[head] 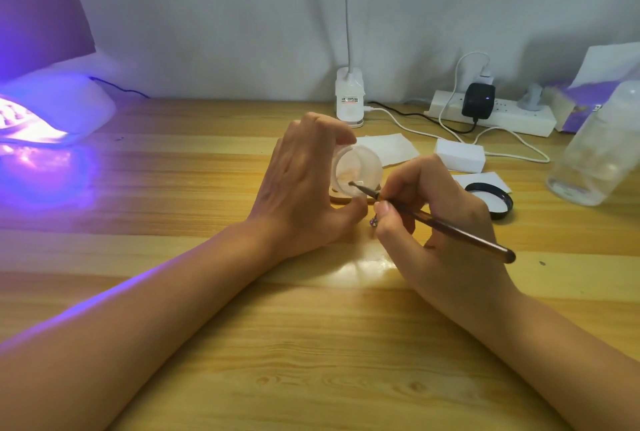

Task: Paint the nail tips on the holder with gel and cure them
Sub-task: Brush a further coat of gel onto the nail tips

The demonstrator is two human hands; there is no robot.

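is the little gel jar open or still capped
Open. The gel jar, gripped in the left hand, shows a bare mouth with the brush tip inside; a black lid lies on the table.

The round translucent plastic jar (358,170) gripped by the left hand (301,188) is showing milky white with a faint peach tint inside. The slim brush (450,226) pinched by the right hand (440,222) is showing a see-through amber-brown handle, darkening to a grey-black tip. Under both grips the wooden table (311,344) is running honey-yellow with paler and darker grain stripes. Far left of the grips, the white domed curing lamp (59,108) is glowing violet and pink, tinting the wood blue-purple. Just right of the brush grip, a round black lid (491,198) is showing a white lining. Beyond it, a black plug adapter (478,101) is contrasting with a white power strip (495,115).
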